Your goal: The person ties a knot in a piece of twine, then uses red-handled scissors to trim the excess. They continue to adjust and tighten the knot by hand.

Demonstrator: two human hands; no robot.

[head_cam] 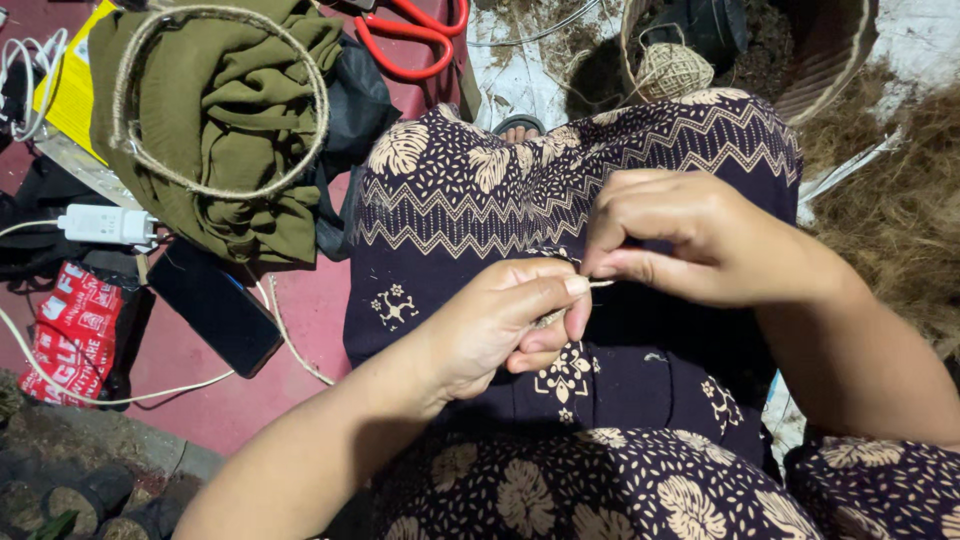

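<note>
We see both hands over a lap in dark patterned cloth (560, 200). Left hand (495, 325) pinches a thin pale strand (598, 285) between thumb and forefinger; right hand (690, 240) has its grip closed on the same strand's other end, fingertips almost touching. Ball of twine (672, 70) sits in a woven basket (835, 50) beyond the knee. On the red floor (300, 310): olive cloth (225, 110) with a twine loop (215, 100) on it, red scissors (415, 35), black phone (213, 307), white charger (108, 224).

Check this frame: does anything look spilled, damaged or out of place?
Loose brown fibre lies scattered over the floor at right, by the basket. Both hands, left hand and right hand, pinch a thin strand. Nothing looks damaged.
</note>
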